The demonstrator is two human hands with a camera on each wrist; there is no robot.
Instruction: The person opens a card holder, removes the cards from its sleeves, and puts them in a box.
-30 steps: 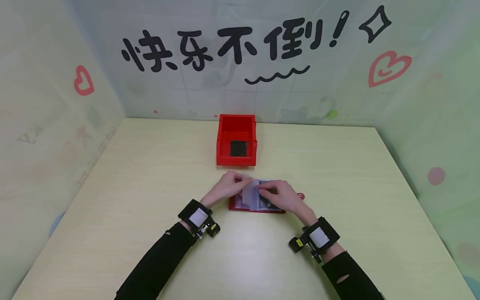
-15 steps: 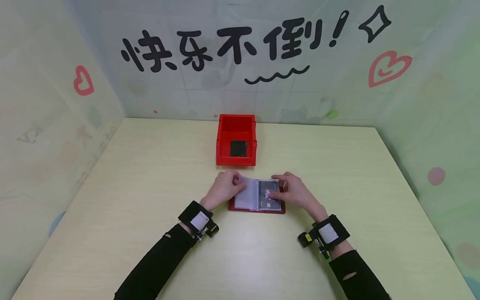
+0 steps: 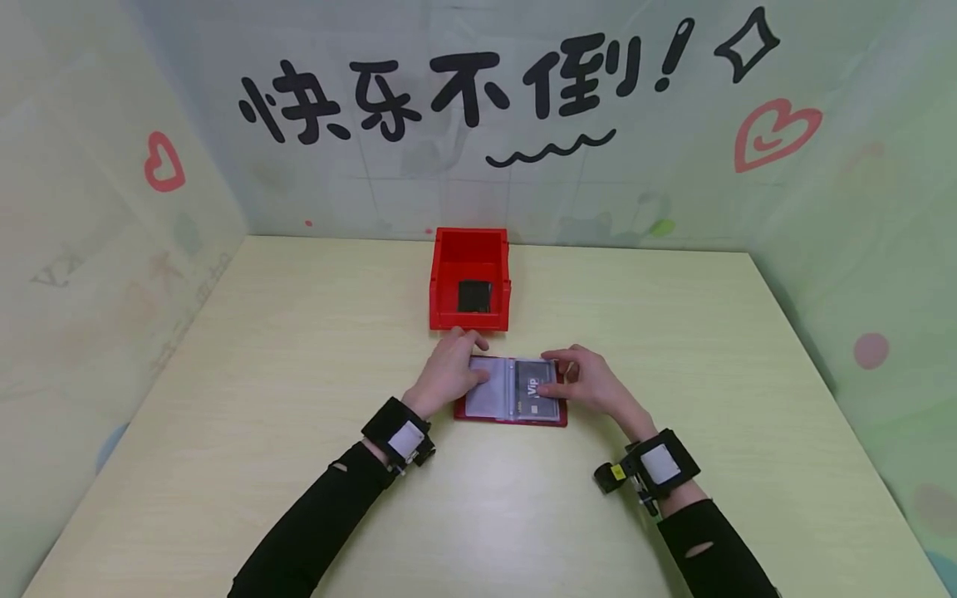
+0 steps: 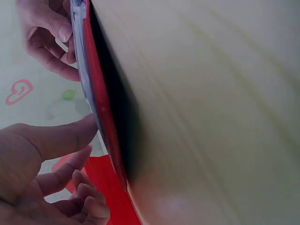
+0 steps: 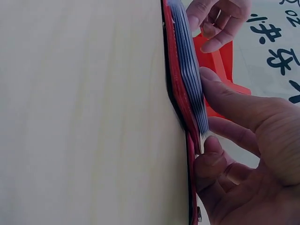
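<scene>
A red-covered card holder [image 3: 512, 422] lies spread flat on the table. Its left side shows a clear plastic sleeve [image 3: 489, 400]; on the right, a grey card [image 3: 531, 405] printed "vip" sits in a sleeve. My left hand [image 3: 443, 375] has its thumb on the left sleeve, its other fingers stretched loosely past the far left corner. My right hand [image 3: 592, 384] grips the right side, thumb on the card and fingers at the far and right edges. In the right wrist view, several stacked sleeves [image 5: 188, 61] stand under that thumb [image 5: 225, 89].
Just beyond the card holder stands a red bin [image 3: 469, 249], with a dark square item [image 3: 474, 296] inside at its near end. Behind the table [image 3: 299, 332] rises a printed wall [image 3: 419, 191], and side walls flank it.
The plastic sleeve both hands were turning now lies flat on the left. The right hand moved right onto the card side; the left hand's fingers opened and reached farther out.
</scene>
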